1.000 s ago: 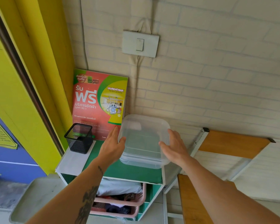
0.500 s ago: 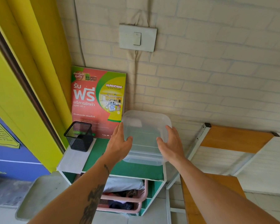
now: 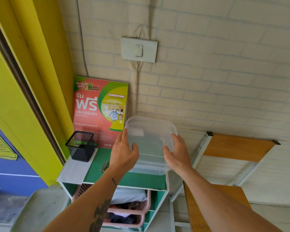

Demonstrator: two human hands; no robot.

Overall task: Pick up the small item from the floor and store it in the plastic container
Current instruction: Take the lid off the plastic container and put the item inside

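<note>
On the green shelf (image 3: 124, 180), both hands (image 3: 124, 154) (image 3: 178, 153) have closed in; fingers spread, now clasping the container (image 3: 149, 138); lid next, probably.

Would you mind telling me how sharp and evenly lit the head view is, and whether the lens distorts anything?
Head view: soft even daylight, no harsh shadows or glare; the wide lens bows the brick wall and yellow door frame; the poster reads sharp; the plastic container between left hand and right hand is hazy, its contents indistinct.
</note>
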